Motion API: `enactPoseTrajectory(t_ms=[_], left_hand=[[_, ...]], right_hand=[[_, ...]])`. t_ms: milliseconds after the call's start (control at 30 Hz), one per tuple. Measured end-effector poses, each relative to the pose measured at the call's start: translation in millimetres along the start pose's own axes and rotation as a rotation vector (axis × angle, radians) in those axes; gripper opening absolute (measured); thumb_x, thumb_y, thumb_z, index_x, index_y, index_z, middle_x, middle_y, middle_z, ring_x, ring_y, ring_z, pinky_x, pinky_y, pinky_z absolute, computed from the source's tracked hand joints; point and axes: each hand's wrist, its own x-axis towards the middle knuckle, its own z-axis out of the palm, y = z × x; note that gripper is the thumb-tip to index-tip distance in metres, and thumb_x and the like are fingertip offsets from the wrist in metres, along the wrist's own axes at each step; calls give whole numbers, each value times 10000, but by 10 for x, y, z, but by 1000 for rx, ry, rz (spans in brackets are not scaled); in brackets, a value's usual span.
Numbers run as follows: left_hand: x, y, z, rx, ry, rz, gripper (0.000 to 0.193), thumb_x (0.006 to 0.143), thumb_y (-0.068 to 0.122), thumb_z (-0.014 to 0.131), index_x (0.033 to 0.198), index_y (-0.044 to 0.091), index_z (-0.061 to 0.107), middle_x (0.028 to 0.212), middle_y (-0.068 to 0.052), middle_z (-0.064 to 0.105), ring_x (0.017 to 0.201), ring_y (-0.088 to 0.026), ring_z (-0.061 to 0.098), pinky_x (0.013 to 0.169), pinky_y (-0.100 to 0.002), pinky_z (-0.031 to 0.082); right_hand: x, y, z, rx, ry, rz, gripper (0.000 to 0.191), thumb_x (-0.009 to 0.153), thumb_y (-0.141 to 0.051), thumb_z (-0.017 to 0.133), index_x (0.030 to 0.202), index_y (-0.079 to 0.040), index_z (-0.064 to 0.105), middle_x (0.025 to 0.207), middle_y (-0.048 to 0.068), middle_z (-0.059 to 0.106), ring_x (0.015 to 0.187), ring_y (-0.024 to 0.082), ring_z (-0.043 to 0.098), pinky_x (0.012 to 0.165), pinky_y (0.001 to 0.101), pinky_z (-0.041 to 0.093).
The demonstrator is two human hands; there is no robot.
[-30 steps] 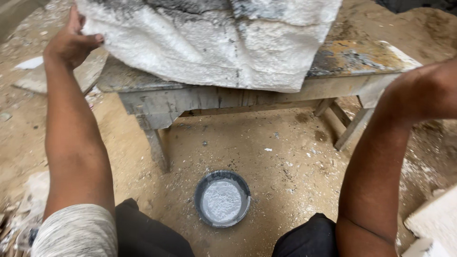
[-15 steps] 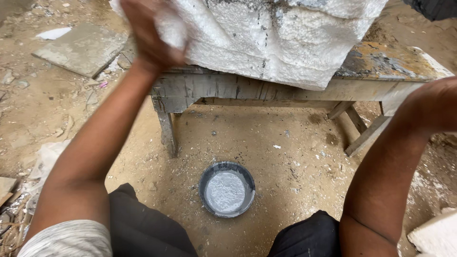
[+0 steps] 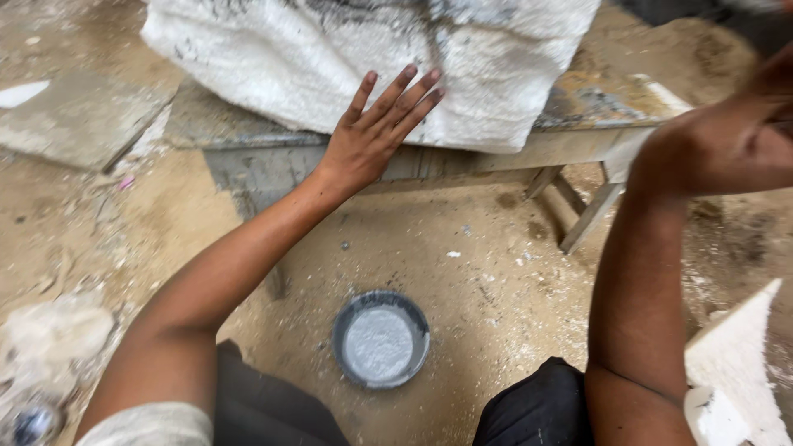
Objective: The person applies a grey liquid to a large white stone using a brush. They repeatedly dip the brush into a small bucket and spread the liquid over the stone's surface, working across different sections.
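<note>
Nearest, on the sandy floor between the person's knees, a round dark bowl [image 3: 381, 339] holds pale grey paste, set under the table's front edge where either hand could dip into it; at the lower right a broken white slab piece [image 3: 735, 363] leans on the ground. Above, the left hand [image 3: 373, 132] rises with its grip apart, fingers [image 3: 396, 89] spread and holding nothing, just in front of the rough white stone block [image 3: 363, 58]; that block lies across the low wooden table [image 3: 496, 153], overhanging its front edge, so its face is offered to the palm. The right hand [image 3: 735, 144] is blurred near the table's right corner; whether its grip is apart or together I cannot tell. Half a second ago the left hand was closed, higher on the block; now it sits lower and open.
</note>
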Motion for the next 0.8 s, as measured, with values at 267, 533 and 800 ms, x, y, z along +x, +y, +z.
enactPoseTrajectory(t_ms=[267,533,800], left_hand=[[155,-27,253,-113,-18,81,792,884,-5,524,1616,278,417,1737,37,271,1613,-208,103,1322,-483,-72],[77,-174,377,-281,88,118,601,847,44,529,1408,233,628,1543,56,517,1560,-216,248,1314,-479,-43],[85,-246,237,-316,213,136,442,890,72,572,1284,232,693,1388,88,598,1431,-109,449,1328,-489,-33]], right_hand=[[457,-247,312,142,-109,-53,320,1112,-42,514,1333,-73,284,1088,241,650,920,358,737,847,459,713],[521,-234,266,135,-165,-78,255,1127,-18,471,1307,-86,305,1116,256,636,953,366,732,878,442,687],[372,17,87,43,-144,-49,311,1086,-52,595,1310,-86,382,1173,190,641,1034,285,709,799,386,615]])
